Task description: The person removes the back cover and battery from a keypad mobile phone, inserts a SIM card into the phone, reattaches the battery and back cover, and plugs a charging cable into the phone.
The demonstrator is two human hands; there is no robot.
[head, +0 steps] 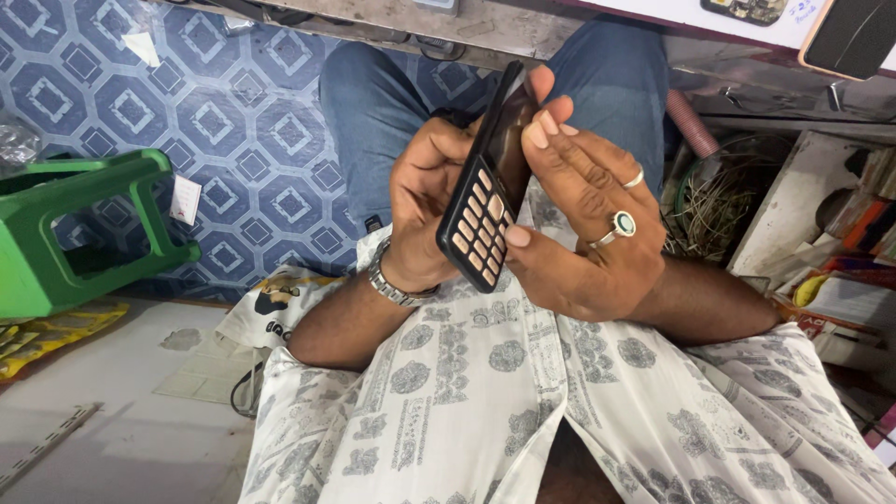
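Observation:
A black keypad phone (485,201) with pale orange keys stands tilted upright over my lap, held between both hands. My left hand (425,191), with a metal watch at the wrist, wraps its back and left edge. My right hand (583,215), wearing two rings, presses fingers against the screen and right edge, thumb near the lower keys. The phone's back is hidden from view.
A green plastic stool (70,224) lies on the blue patterned floor (233,112) at left. A tangle of wires (719,201) and a cluttered shelf with boxes (849,271) sit at right. A workbench edge (485,23) runs along the top, with a dark device (854,37).

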